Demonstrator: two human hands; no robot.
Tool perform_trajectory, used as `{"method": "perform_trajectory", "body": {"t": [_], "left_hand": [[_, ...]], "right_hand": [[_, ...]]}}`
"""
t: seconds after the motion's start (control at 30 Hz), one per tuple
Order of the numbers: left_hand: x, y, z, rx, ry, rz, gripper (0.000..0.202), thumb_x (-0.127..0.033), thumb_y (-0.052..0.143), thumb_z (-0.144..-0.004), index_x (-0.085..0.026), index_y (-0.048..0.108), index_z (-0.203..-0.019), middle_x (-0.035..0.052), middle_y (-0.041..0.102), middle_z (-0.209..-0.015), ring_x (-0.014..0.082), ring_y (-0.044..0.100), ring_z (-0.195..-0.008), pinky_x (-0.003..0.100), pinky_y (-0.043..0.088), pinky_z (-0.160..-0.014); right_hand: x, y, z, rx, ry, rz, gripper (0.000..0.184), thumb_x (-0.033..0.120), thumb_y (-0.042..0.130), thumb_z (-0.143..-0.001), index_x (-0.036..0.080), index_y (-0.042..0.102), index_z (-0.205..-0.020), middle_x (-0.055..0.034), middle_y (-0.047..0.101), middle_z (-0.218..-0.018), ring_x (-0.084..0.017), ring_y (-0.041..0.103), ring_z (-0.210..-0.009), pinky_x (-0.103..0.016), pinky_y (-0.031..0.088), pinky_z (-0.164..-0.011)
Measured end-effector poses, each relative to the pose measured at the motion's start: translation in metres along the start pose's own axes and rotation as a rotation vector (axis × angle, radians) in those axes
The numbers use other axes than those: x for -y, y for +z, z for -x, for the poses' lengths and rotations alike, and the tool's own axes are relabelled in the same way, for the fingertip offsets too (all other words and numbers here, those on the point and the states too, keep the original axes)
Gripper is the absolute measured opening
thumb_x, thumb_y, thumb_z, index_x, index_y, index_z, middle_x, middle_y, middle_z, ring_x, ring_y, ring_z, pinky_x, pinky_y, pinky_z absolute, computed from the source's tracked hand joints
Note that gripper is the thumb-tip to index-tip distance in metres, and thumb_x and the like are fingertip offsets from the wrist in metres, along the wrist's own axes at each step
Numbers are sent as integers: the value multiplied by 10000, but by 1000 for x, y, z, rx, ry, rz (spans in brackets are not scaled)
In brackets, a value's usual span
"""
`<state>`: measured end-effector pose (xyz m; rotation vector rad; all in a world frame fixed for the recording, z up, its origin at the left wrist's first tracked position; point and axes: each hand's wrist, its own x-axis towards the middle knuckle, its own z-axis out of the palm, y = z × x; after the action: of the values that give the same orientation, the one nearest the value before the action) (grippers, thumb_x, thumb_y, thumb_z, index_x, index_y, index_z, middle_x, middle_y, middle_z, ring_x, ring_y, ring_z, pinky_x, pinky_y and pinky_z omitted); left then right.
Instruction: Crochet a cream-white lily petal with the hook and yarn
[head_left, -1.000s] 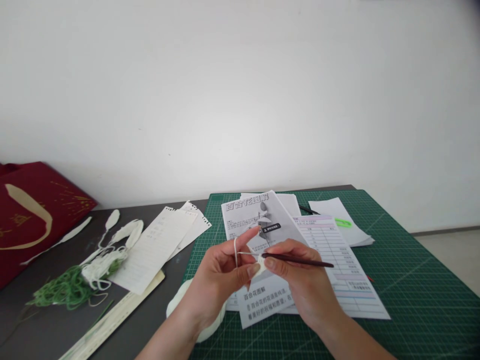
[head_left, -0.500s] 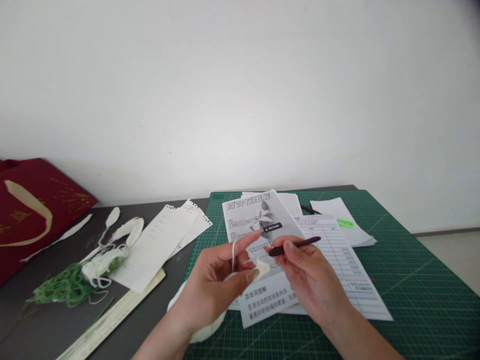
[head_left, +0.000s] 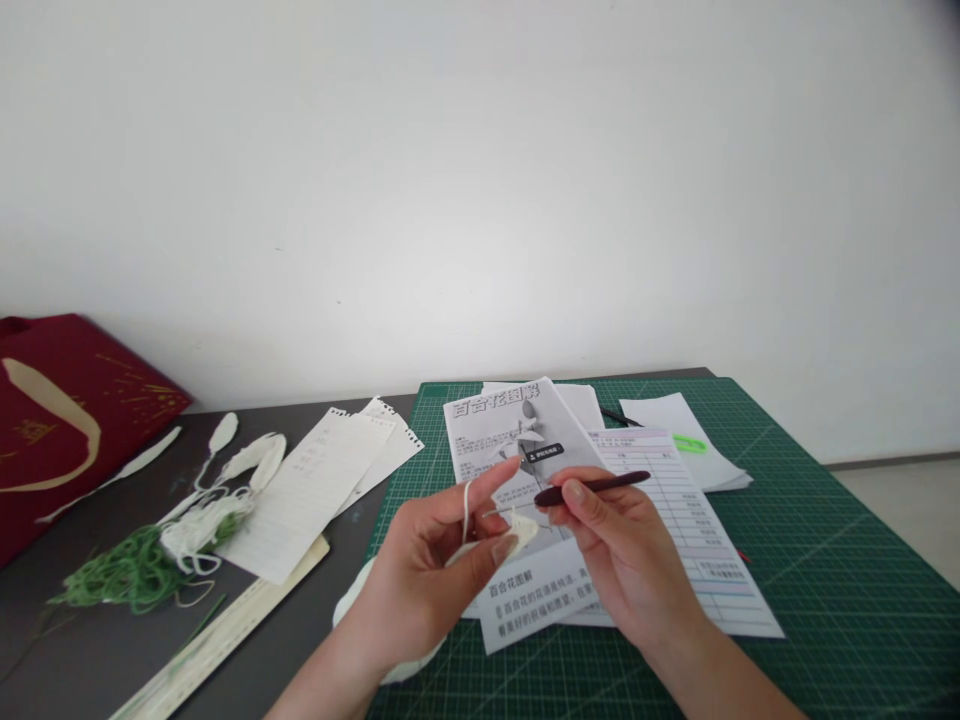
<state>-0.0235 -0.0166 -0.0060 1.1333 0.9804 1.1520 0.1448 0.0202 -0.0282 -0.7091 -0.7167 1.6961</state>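
Observation:
My left hand point(head_left: 431, 560) pinches a small white crochet piece point(head_left: 523, 530) between thumb and fingers, with white yarn point(head_left: 466, 505) looped over the raised index finger. My right hand point(head_left: 622, 555) grips a dark crochet hook point(head_left: 592, 488) whose metal tip points left into the white piece. Both hands hover over a printed instruction sheet point(head_left: 499, 420) on a green cutting mat point(head_left: 825, 560). A white yarn ball point(head_left: 352, 600) lies partly hidden under my left wrist.
A ruled form point(head_left: 697, 520) and white papers point(head_left: 667, 415) with a green clip point(head_left: 688, 444) lie on the mat. To the left are lined note sheets point(head_left: 315, 490), a ruler point(head_left: 225, 635), green and white yarn point(head_left: 142, 565), white crocheted petals point(head_left: 251, 460) and a red bag point(head_left: 60, 420).
The hook's handle rose from level to tilted up to the right, and my right hand shifted slightly up. The left hand kept its pinch on the white piece.

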Motion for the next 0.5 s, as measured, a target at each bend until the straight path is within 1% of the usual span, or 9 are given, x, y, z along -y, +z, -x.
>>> {"method": "perform_trajectory", "body": {"t": [0.13, 0.2, 0.23, 0.3, 0.37, 0.4, 0.43, 0.47, 0.5], "left_hand": [[-5, 0, 3, -12, -9, -93, 475, -173, 670, -803, -378, 621, -1229, -33, 507, -750, 100, 472, -676, 208, 422, -644], [-5, 0, 3, -6, 3, -162, 485, -172, 652, -813, -365, 603, -1255, -24, 529, -766, 113, 489, -695, 227, 438, -665], [-5, 0, 3, -16, 13, -205, 487, -172, 642, -818, -350, 595, -1269, -19, 543, -774, 120, 493, -702, 236, 444, -673], [-3, 0, 1, -57, 29, -301, 461, -172, 630, -821, -302, 611, -1263, -15, 558, -745, 126, 490, -691, 252, 448, -686], [-3, 2, -1, -121, 32, -341, 402, -170, 643, -808, -252, 665, -1201, -27, 548, -678, 121, 480, -660, 268, 447, -719], [-4, 3, -3, -146, 20, -313, 378, -170, 660, -795, -238, 688, -1166, -35, 538, -648, 117, 481, -648, 272, 446, -736], [-5, 4, -4, -162, 0, -246, 365, -170, 681, -779, -236, 703, -1138, -41, 537, -638, 111, 487, -642, 270, 445, -744], [-6, 6, -5, -169, -30, -148, 370, -170, 705, -761, -241, 708, -1124, -43, 546, -647, 104, 497, -643, 261, 445, -740], [-8, 8, -5, -168, -63, -31, 392, -170, 729, -740, -251, 706, -1123, -44, 556, -662, 96, 506, -643, 245, 445, -721]], "right_hand": [[1, -4, 0, 18, -54, 85, 106, 300, 794, -719, 228, 770, -793, 13, 733, -627, -77, 641, -592, -149, 503, -606], [2, -5, 1, 42, -140, 183, 66, 286, 754, -765, 260, 762, -825, 25, 727, -623, -92, 647, -589, -176, 510, -585], [2, -6, 3, 52, -209, 260, 63, 259, 731, -788, 273, 756, -844, 29, 727, -633, -102, 653, -596, -190, 514, -578], [3, -6, 6, 76, -428, 471, 144, 160, 684, -814, 270, 742, -886, 17, 738, -700, -129, 671, -647, -234, 535, -610], [3, -6, 11, 151, -743, 722, 276, 36, 638, -795, 230, 724, -972, -26, 748, -800, -166, 682, -719, -319, 555, -714], [3, -6, 14, 208, -913, 835, 340, -9, 618, -777, 200, 710, -1029, -54, 750, -835, -185, 682, -744, -371, 550, -770], [2, -6, 16, 267, -1053, 930, 386, -26, 606, -766, 170, 692, -1088, -85, 751, -869, -206, 682, -770, -406, 545, -794], [2, -6, 17, 315, -1153, 998, 424, -30, 600, -760, 148, 671, -1138, -111, 751, -897, -224, 681, -795, -428, 541, -805], [1, -7, 19, 345, -1199, 1030, 453, -27, 599, -758, 143, 655, -1174, -127, 750, -925, -237, 680, -817, -433, 543, -794]]}}
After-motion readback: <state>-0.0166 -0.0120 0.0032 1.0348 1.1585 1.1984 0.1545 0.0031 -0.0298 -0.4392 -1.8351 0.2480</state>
